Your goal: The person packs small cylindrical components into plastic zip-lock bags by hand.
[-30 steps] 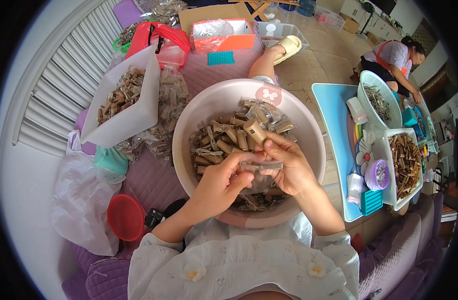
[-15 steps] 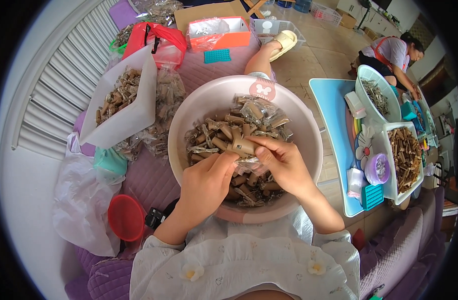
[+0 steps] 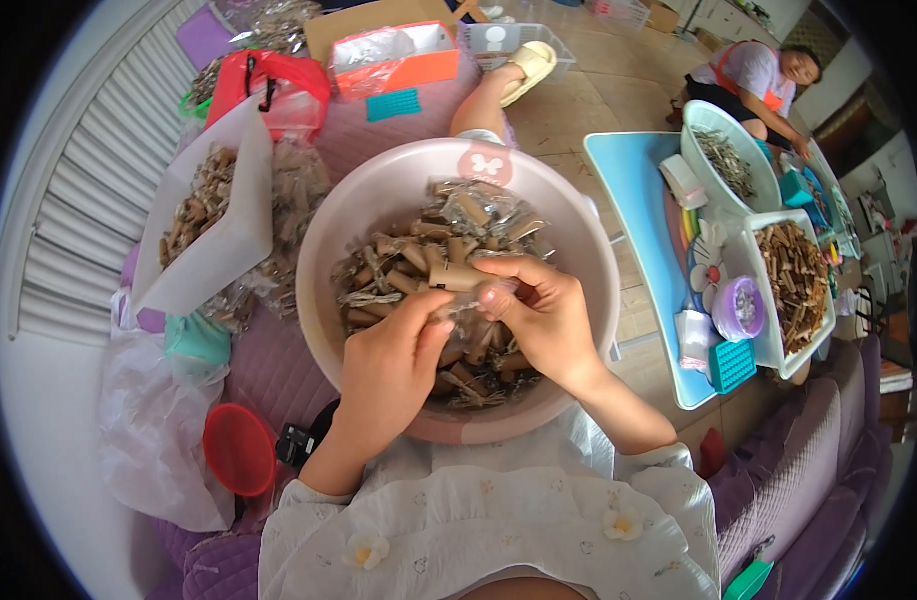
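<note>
A large pale pink basin [image 3: 586, 260] stands in front of me, heaped with short brown cardboard-like tubes [image 3: 414, 255], bundles of pale strands and clear wrappers. Over the heap my left hand [image 3: 389, 365] and my right hand [image 3: 551, 318] both pinch a clear plastic bag [image 3: 469, 312], thumbs against forefingers. A brown tube [image 3: 457, 277] shows just beyond the fingertips, at the bag's far side; whether it lies inside the bag I cannot tell. My right forefinger reaches along its right end.
At the left, a white bin [image 3: 249, 195] of tubes tilts beside wrapped packets and a red bowl [image 3: 240, 448]. To the right, a blue table [image 3: 629, 190] bears a tray of brown pieces [image 3: 794, 290], a pale green basin [image 3: 769, 180] and a purple cup [image 3: 739, 308]. A person [image 3: 764, 80] sits beyond.
The whole view has shifted, moving the scene leftward. My fingers have moved from around the tube to the clear bag nearer me. The person beyond has raised their head.
</note>
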Tool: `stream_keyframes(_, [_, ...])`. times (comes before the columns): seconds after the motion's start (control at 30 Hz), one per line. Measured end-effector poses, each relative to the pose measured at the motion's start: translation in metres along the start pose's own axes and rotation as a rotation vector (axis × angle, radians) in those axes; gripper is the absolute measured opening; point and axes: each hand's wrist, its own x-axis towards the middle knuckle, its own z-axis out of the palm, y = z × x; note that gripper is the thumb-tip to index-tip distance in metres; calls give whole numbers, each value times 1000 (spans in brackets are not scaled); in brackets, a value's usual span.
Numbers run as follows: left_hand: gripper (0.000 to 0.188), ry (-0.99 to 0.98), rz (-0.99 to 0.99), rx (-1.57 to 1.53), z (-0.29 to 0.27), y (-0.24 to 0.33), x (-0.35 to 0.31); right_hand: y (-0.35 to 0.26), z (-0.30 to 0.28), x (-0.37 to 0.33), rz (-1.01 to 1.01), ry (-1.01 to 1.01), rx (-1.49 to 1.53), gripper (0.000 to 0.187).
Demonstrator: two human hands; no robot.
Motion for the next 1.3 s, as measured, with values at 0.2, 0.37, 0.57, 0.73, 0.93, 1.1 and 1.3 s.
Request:
stream_keyframes(0.2, [31,-4,-174,-315,-6,-7,-4,-4,-17,2,-176,218,3,23])
stream_keyframes(0.37, [31,-77,-271,-414,-12,-5,2,-31,-37,-15,-365,259,-50,23])
stream_keyframes(0.57, [32,-117,-250,-396,-13,-1,4,-56,-35,-23,-587,189,-367,23])
stream_keyframes(0.73, [31,-190,-256,-324,-15,6,4,-58,-28,-15,-742,195,-684,23])
stream_keyframes(0.93, [31,-196,-229,-337,-15,4,2,-57,-25,-14,-689,111,-777,23])
stream_keyframes(1.1, [31,-221,-212,-361,-13,2,1,-58,-29,-13,-418,7,-595,20])
stream_keyframes(1.3, [27,-211,-200,-441,-9,-2,-3,-54,-33,-14,-239,-45,-331,18])
